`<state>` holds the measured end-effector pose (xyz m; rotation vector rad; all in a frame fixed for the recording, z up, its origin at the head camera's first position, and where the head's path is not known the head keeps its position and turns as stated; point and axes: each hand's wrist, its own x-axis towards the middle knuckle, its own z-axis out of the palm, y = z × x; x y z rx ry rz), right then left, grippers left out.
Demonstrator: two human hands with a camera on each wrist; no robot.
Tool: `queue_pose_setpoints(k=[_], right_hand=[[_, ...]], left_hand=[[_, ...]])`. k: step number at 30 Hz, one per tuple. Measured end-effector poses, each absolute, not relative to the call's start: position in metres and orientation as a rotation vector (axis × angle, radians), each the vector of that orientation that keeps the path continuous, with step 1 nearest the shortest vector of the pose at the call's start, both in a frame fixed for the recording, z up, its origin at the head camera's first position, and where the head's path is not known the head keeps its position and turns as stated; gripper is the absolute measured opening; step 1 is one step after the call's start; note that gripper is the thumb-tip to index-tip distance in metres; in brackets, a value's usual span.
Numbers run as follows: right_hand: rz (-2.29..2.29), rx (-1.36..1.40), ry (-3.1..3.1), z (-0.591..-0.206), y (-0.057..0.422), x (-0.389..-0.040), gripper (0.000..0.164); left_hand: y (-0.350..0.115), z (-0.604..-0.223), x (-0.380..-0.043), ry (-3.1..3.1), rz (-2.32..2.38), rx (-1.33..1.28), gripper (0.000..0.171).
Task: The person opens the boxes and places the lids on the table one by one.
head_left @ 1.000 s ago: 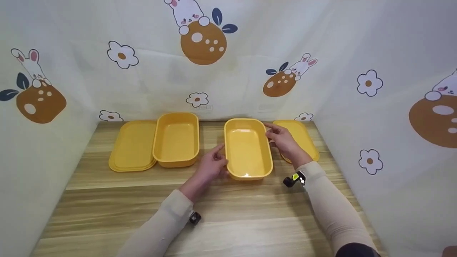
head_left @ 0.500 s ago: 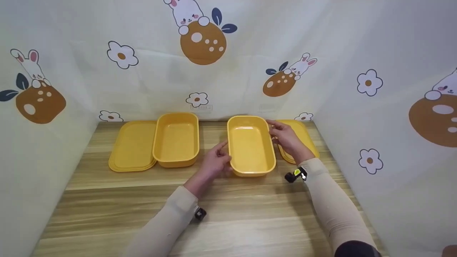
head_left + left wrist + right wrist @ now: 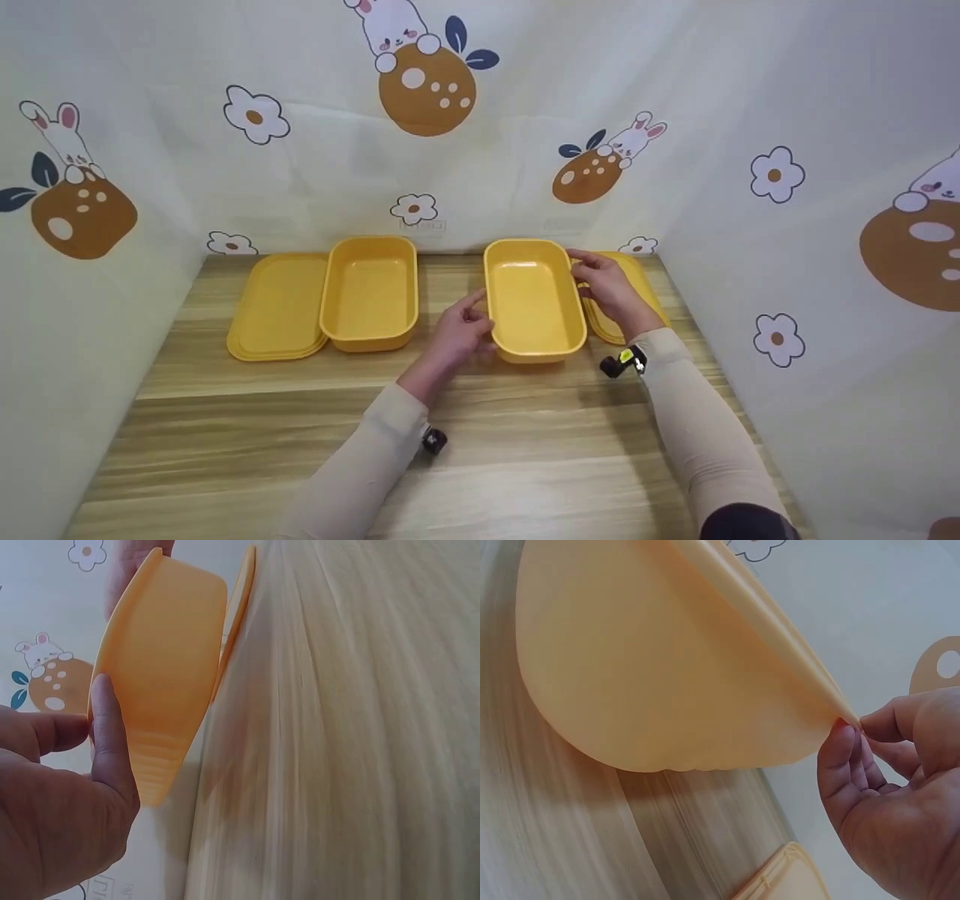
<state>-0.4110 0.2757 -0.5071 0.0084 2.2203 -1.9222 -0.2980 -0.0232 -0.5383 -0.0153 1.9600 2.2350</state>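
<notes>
A yellow rectangular food container (image 3: 534,307) without a lid is held between both hands at the right of the table. My left hand (image 3: 459,334) pinches its left rim, thumb on one side of the wall and fingers on the other, as the left wrist view shows on the container's side (image 3: 169,645). At the far right part of the rim, my right hand (image 3: 607,289) pinches with thumb and fingertips; in the right wrist view the underside (image 3: 645,660) shows close over the wood. Beside it lies a yellow lid (image 3: 640,289), partly hidden by the right hand.
Further left stands a second yellow container (image 3: 369,300), its edge overlapping another yellow lid (image 3: 277,307). The wood-grain table (image 3: 300,420) meets a printed fabric wall (image 3: 315,165) at the back, with more fabric along both sides.
Both hands have carried the held container a little to the right and back, closer to the right lid. The left container and its lid have stayed in place.
</notes>
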Motion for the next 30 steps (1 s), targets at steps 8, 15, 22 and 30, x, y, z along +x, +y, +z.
queue_pose_setpoints(k=[8, 15, 22, 30], right_hand=[[-1.927, 0.017, 2.230, -0.508, 0.281, -0.418, 0.046], [-1.884, 0.052, 2.260, -0.507, 0.286, -0.421, 0.044], [-1.882, 0.082, 2.270, -0.505, 0.289, -0.424, 0.046], [-1.849, 0.124, 2.322, -0.503, 0.291, -0.425, 0.044]], left_hand=[[-0.017, -0.539, -0.303, 1.903, 2.286, 0.000, 0.068], [-0.011, -0.538, -0.310, 1.905, 2.290, 0.007, 0.068], [-0.004, -0.536, -0.313, 1.910, 2.295, 0.010, 0.070], [0.002, -0.536, -0.319, 1.918, 2.292, -0.013, 0.068]])
